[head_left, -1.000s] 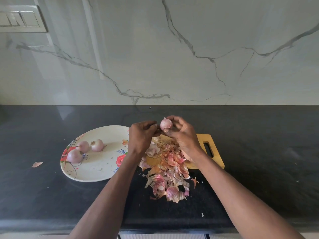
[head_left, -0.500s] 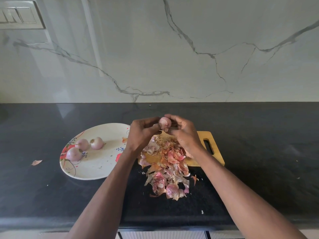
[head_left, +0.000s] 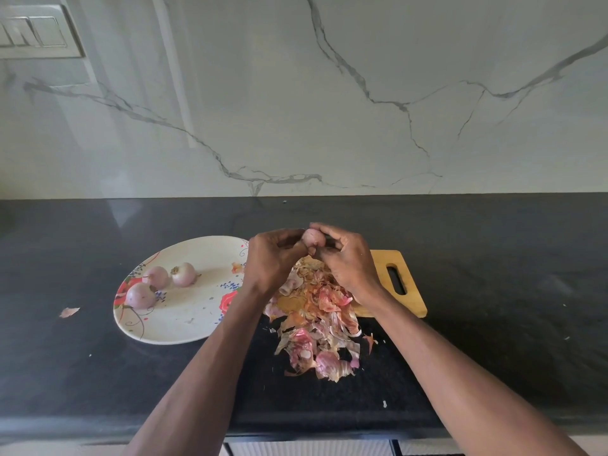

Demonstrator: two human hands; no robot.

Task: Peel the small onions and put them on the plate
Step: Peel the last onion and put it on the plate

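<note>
Hands meet above the far end of a wooden cutting board [head_left: 403,284] on a black counter [head_left: 493,274], where a person works the skin off a small onion [head_left: 312,237]. The left hand [head_left: 273,258] and right hand [head_left: 345,258] both close their fingertips around the pale pink bulb, which is held in the air between them, over the board and clear of its surface; only the bulb's top shows, so how much skin remains on it cannot be told. A heap of peelings [head_left: 316,324] covers most of the board and spills off its near edge toward the person. Just beside the board, on its left, sits a floral plate [head_left: 184,330] carrying three peeled onions [head_left: 158,284], clustered on the side of the plate farthest from the board. One stray scrap of skin [head_left: 69,312] lies on the counter beyond the plate, well apart from the board. No unpeeled onions are visible anywhere near the board, so the bulb in hand appears to be the last, or any others lie hidden under the peelings. By that reading the job is close to done: finish stripping this onion, then carry it leftward from the board to the plate.
</note>
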